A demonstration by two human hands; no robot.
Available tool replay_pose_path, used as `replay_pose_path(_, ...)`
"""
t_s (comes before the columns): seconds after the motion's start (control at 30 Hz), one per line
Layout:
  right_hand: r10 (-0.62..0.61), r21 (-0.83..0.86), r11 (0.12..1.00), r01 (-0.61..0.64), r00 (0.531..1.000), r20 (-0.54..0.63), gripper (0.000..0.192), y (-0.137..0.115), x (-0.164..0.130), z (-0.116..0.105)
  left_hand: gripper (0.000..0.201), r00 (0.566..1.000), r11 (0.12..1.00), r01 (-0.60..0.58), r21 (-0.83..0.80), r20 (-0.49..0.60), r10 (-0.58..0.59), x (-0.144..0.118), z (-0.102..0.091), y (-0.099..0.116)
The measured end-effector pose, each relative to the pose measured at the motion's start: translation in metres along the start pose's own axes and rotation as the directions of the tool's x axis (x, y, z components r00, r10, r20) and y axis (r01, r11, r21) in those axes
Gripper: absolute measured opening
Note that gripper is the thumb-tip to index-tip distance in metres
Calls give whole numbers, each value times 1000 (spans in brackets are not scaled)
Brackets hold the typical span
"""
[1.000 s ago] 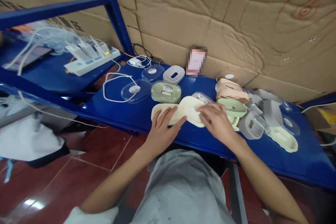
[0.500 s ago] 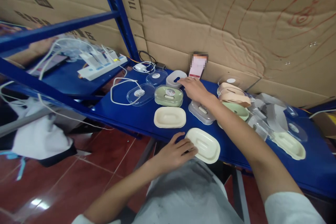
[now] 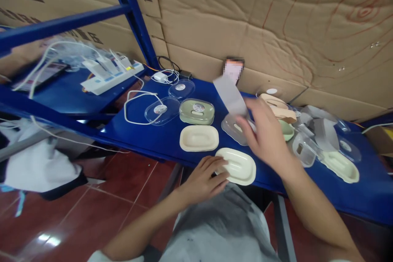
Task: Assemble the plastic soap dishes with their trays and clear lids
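My right hand (image 3: 268,137) is raised over the bench, its fingers closed on a pale grey soap dish part (image 3: 231,96) with a smooth curved wall. Below that part lies a grey soap dish (image 3: 233,129), partly hidden by the hand. My left hand (image 3: 204,180) grips the left end of a cream soap dish tray (image 3: 241,168) at the bench's front edge. Another cream tray (image 3: 199,138) lies behind it to the left. Farther back is a green soap dish (image 3: 197,111) with a round label on its clear cover.
Two clear lids (image 3: 162,110) and a white cable (image 3: 125,108) lie at left. Peach parts (image 3: 284,112), grey parts (image 3: 325,135) and a cream tray (image 3: 340,166) crowd the right. A phone (image 3: 233,69) leans on the cardboard wall. A blue post (image 3: 135,20) stands at left.
My right hand has picked up the pale grey part from the back of the bench and brought it right and nearer. My left hand stays at the cream tray.
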State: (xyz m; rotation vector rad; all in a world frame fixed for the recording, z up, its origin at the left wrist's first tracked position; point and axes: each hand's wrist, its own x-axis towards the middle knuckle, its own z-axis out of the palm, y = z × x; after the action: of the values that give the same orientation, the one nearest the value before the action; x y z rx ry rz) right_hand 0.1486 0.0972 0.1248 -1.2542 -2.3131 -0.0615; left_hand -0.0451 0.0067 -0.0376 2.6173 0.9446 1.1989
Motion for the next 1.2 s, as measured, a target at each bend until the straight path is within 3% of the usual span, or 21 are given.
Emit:
replay_pose_path(0.07,12,-27,1000,-13,999,-32,44,-13,-65,-13,24,999,999,21,-30,-29,-22,-2,1,0)
replay_pose_path(0.13,46,-97,994,-51,998,-47,52,-22,-118,-8,38,995,997,57,-58,-77,-62,-5,3,-1)
replay_pose_path(0.2,96,-139,986,-97,995,-14,55,-25,-152,9,54,989,994,81,-79,-118,-90,-8,5,-2)
replay_pose_path(0.27,117,-135,984,-114,993,18,53,-25,-168,28,67,986,993,82,-90,-138,-94,-9,6,-4)
replay_pose_path(0.4,75,-44,996,-73,996,42,46,-24,-165,51,63,995,996,56,-72,-76,-61,-8,5,-6)
replay_pose_path(0.57,-30,62,998,24,995,92,47,-19,-162,50,33,990,996,78,-51,-112,-83,-5,2,-7)
replay_pose_path(0.8,16,60,998,-22,996,86,56,5,-187,53,26,996,991,72,-113,-41,-77,1,-2,-8)
replay_pose_path(1.0,15,55,998,-19,998,59,55,4,-193,58,18,999,1000,9,-19,33,-8,7,-7,-4)
replay_pose_path(1.1,14,55,998,-19,997,75,53,6,-192,59,19,1000,999,18,48,14,-19,8,-25,-15)
replay_pose_path(1.2,14,64,998,-19,997,73,52,12,-189,59,25,972,951,214,224,-144,-184,10,-60,-48)
